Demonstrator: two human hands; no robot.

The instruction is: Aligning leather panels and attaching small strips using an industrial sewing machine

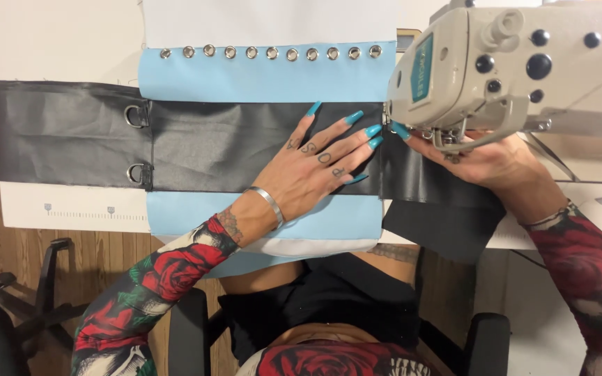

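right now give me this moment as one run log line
left hand flat on black strap | right hand under sewing machine head | light blue panel beneath

I see a black leather-like strip [231,143] with a dull sheen and fine creases, lying across a smooth, matt light-blue panel [259,80]. Above the strip, the panel carries a row of shiny metal eyelets [271,52]; at the strip's left seam sit two metal D-rings [134,115]. My left hand [315,167] wears a polished metal bangle [267,202]. Right of the strip, the sewing machine [510,63] looks like cream enamelled casing with glossy black knobs.
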